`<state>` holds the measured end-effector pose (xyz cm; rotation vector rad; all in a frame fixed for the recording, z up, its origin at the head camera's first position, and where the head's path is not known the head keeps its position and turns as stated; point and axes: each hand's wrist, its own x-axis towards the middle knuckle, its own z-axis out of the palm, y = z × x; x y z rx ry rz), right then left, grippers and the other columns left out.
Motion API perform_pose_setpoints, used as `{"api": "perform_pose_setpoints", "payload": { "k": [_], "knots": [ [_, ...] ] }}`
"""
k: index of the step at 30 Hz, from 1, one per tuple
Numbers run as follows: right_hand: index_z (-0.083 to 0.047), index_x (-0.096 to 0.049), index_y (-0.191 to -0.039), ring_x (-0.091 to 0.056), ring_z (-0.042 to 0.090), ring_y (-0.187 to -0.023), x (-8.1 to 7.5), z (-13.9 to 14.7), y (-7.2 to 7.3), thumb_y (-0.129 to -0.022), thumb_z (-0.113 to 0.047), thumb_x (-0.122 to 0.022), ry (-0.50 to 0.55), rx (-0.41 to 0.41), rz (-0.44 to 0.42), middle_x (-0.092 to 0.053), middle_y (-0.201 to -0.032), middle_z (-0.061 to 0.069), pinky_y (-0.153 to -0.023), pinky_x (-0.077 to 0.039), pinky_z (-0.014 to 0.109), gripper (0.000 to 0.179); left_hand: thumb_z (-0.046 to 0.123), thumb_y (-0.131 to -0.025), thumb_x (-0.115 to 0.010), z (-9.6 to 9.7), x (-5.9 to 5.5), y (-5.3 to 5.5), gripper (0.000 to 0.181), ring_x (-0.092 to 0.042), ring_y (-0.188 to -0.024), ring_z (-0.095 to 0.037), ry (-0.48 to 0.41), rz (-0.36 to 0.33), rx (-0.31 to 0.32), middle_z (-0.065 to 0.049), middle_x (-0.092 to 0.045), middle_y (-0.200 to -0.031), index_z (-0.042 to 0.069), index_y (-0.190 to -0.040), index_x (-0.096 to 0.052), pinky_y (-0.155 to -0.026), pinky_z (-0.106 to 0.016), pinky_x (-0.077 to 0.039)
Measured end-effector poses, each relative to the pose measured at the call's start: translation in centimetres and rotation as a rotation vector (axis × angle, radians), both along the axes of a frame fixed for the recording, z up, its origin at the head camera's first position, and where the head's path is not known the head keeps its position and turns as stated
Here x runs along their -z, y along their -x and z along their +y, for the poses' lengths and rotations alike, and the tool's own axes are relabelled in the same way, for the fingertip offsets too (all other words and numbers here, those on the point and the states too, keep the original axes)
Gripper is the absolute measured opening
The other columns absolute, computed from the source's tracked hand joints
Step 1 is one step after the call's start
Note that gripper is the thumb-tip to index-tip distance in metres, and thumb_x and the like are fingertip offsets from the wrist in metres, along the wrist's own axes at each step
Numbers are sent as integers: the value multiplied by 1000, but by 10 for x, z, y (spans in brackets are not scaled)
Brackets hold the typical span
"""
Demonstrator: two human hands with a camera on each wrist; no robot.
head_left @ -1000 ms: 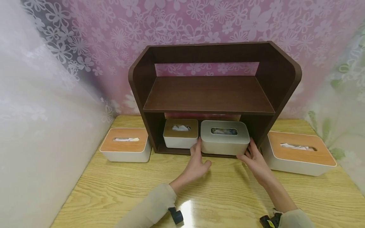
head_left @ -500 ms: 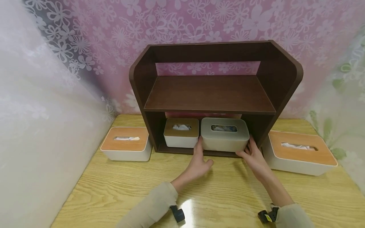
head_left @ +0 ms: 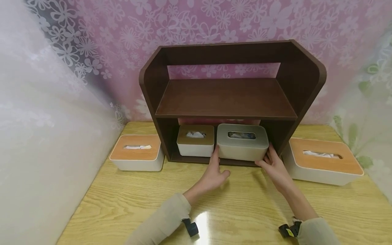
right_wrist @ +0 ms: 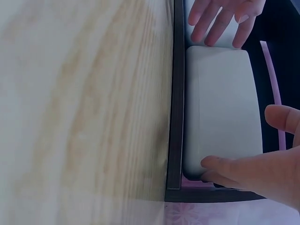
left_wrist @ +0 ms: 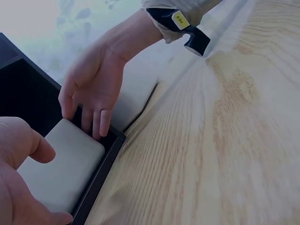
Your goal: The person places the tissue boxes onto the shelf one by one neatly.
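A tissue box with a grey-green lid (head_left: 242, 140) sits in the right part of the lower compartment of the dark brown shelf (head_left: 228, 97). My left hand (head_left: 213, 173) reaches to its left end, straight fingers in the narrow gap beside it and thumb held away. At the opposite end, my right hand (head_left: 275, 172) has its fingers along the side, close to the shelf wall, with the thumb in front of the lower corner. In the right wrist view the box (right_wrist: 220, 103) spans between both hands. A smaller tissue box with a brown lid (head_left: 196, 141) stands on its left.
Orange-topped tissue boxes stand outside the shelf: one on the left (head_left: 136, 153), a longer one on the right (head_left: 326, 160). The wood-grain table (head_left: 242, 207) runs up to the flowered wall covering (head_left: 214, 20).
The grey-green-lidded tissue box has slid slightly back into the lower compartment, with both hands following at its ends. The other boxes have stayed in place.
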<state>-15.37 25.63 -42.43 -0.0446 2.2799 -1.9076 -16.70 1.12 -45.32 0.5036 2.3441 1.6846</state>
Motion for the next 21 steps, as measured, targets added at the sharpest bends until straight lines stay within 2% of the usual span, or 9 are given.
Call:
{"api": "perform_pose_setpoints", "payload": {
  "k": [3,10,12,15,17,19,21],
  "knots": [
    [-21,25,-153,8,38,-149,-2,0,-6,-103,-17,-53,-11,-9,1,21,-162,10,-117,-10,58,94,8,-88,-55,-3,0,-2,96,-25,-145,-35,0,-20,11,-18,-2,-164,16,-160,9,-107,-45,-39],
    [-21,21,-155,4,41,-150,-6,-5,-25,-103,-23,-54,-40,-49,-6,17,-163,13,-116,-13,59,91,6,-86,-55,-13,-4,-10,97,-22,-146,-40,15,-16,56,-22,-1,-163,11,-159,8,-111,-48,-36],
    [-21,19,-156,1,42,-150,-8,-7,-29,-103,-24,-54,-45,-60,-2,15,-164,14,-117,-17,52,91,8,-87,-55,-17,-5,-13,96,-23,-146,-40,33,-15,61,-23,-3,-163,13,-160,8,-111,-48,-36],
    [-20,15,-158,-2,42,-150,-11,-12,-34,-103,-23,-54,-48,-78,5,10,-165,16,-115,-27,29,88,9,-87,-56,-23,-7,-16,95,-25,-145,-39,44,-11,63,-23,-6,-163,14,-160,5,-110,-49,-38],
    [-19,13,-159,-5,42,-150,-12,-16,-36,-103,-23,-54,-55,-88,9,6,-165,18,-113,-30,26,87,10,-88,-56,-28,-9,-18,94,-26,-145,-39,50,-12,66,-23,-7,-162,14,-160,4,-109,-49,-37],
    [-18,10,-159,-6,43,-149,-13,-21,-37,-103,-22,-55,-51,-95,14,3,-165,20,-115,-28,32,86,11,-89,-56,-33,-11,-21,93,-26,-144,-39,53,-11,65,-23,-7,-162,14,-160,3,-109,-50,-37],
    [-16,9,-160,-8,44,-149,-14,-27,-37,-102,-23,-56,-54,-103,16,1,-164,22,-117,-23,48,86,12,-90,-56,-37,-13,-23,92,-26,-144,-40,57,-14,65,-23,-7,-162,15,-160,2,-109,-51,-37]
  ]
}}
